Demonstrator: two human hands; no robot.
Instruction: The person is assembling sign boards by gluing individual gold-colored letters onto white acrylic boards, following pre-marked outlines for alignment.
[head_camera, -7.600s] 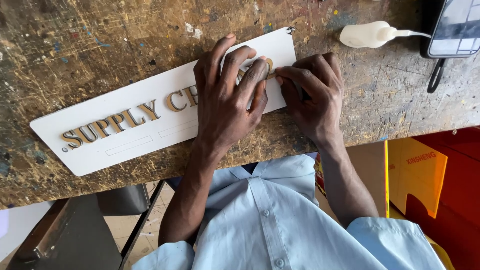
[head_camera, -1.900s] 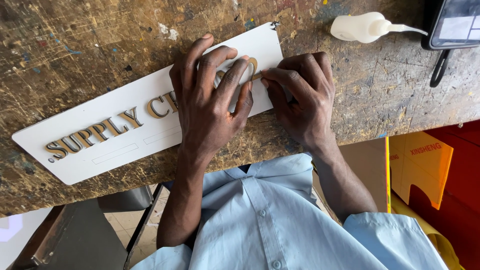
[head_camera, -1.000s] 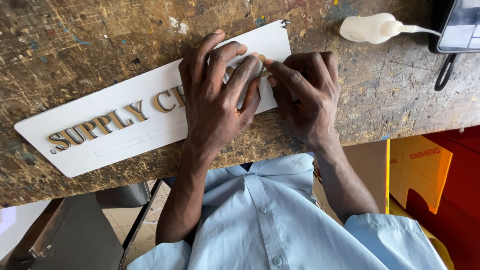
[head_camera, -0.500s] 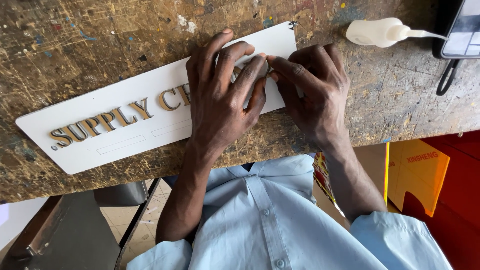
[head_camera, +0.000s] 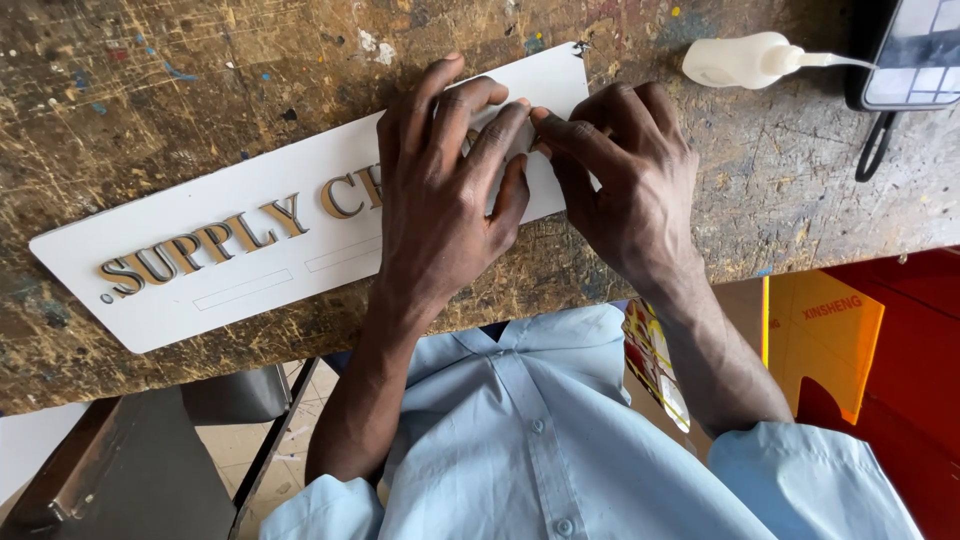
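Two hands rest on a long white sign panel (head_camera: 250, 250) that lies slantwise on a scarred, paint-flecked wooden workbench (head_camera: 150, 90), its left end nearer the person and its right end farther away. Far right on the bench sits a white plug-in charger (head_camera: 730, 60) with its cable running off to the right, and beside it the corner of a dark phone (head_camera: 915, 50) with a black strap hanging toward the near edge. Below the bench edge on the right stand an orange acrylic sheet (head_camera: 820, 330) and a red surface behind it; at lower left a grey metal frame (head_camera: 130, 470) shows under the bench. The person's light blue shirt (head_camera: 540, 440) fills the near middle.

The panel carries raised gold letters (head_camera: 230, 235) in a row along its length, with two faint rectangular outlines beneath them. The hands cover the right part of the row, so the letters there cannot be seen.

The left hand (head_camera: 440, 200) lies flat, fingers spread and pressed down on the panel. The right hand (head_camera: 625, 175) bends its fingertips (head_camera: 545, 125) together against the left hand's fingertips near the panel's far edge; whether it pinches anything cannot be told.
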